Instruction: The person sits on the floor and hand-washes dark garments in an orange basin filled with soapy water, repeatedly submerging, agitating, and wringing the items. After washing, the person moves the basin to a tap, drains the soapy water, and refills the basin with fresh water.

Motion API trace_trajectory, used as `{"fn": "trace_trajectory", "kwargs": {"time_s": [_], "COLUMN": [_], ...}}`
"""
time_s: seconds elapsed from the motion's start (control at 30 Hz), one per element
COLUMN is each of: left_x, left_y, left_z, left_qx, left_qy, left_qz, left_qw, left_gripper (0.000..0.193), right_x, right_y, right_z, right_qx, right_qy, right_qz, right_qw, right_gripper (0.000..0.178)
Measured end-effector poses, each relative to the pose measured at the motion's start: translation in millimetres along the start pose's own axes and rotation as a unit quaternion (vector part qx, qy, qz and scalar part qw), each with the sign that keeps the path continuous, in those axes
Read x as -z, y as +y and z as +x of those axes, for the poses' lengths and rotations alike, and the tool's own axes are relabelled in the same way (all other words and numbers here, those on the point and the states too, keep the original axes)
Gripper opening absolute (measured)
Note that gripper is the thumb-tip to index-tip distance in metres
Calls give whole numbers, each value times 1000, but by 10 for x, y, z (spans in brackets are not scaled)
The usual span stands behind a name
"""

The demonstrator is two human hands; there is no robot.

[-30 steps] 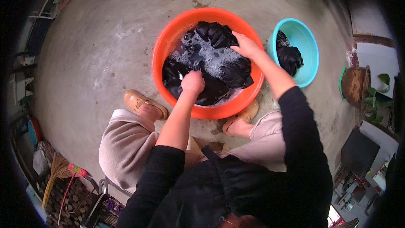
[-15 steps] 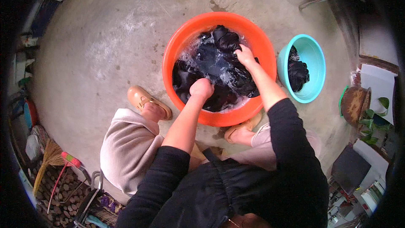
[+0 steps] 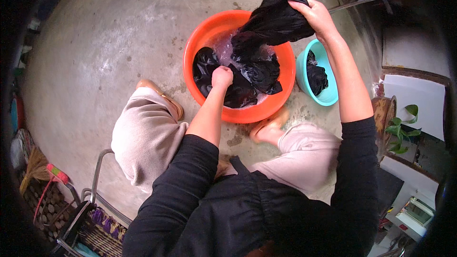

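Observation:
An orange basin (image 3: pixel 193 74) on the floor between my feet holds wet black clothes and soapy water (image 3: pixel 222 47). My right hand (image 3: pixel 316 16) is closed on a black garment (image 3: pixel 278 21), lifted above the basin's far right rim, its lower part hanging down among the other clothes. Over the near middle of the basin, my left hand (image 3: pixel 222 77) is closed in a fist against the black cloth (image 3: pixel 239 90); it appears to grip it, though the fingertips are hidden. Right of the basin stands a turquoise tub (image 3: pixel 326 96) with a dark bundled garment (image 3: pixel 316 79) inside.
A woven-seat metal chair (image 3: pixel 102 226) stands at the lower left, near a straw broom (image 3: pixel 35 166) and a pile of cut logs (image 3: pixel 45 204). Toward the right edge are a leafy plant (image 3: pixel 402 131) and a brown pot (image 3: pixel 383 114). The floor (image 3: pixel 119 33) is bare concrete.
My right hand has risen out of the basin, up and to the right, pulling the black garment with it. My left hand stays low over the basin, still closed.

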State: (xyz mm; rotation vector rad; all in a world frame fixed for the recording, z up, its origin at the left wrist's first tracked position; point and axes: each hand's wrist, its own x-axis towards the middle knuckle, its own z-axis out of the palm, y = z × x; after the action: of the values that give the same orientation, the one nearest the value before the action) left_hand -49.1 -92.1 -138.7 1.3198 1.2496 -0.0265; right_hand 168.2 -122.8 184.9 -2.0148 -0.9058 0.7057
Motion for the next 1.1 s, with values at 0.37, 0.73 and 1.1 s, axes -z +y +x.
{"fn": "trace_trajectory", "kwargs": {"time_s": [0.37,0.73,1.1], "left_x": [74,11,-130], "left_y": [565,579,583], "left_z": [704,588,987], "left_qx": [165,-196,-123], "left_qy": [-161,246,5], "left_qz": [-612,337,457], "left_qw": [757,887,881], "left_gripper": [36,94,55], "right_x": [-457,-1898,-1920], "right_y": [1428,2713,3052], "right_z": [124,293,592], "right_qx": [-128,-37,-74], "right_qy": [-98,57,-24], "right_qz": [283,-387,-406], "right_qw": [945,920,910], "right_gripper": [34,96,59]}}
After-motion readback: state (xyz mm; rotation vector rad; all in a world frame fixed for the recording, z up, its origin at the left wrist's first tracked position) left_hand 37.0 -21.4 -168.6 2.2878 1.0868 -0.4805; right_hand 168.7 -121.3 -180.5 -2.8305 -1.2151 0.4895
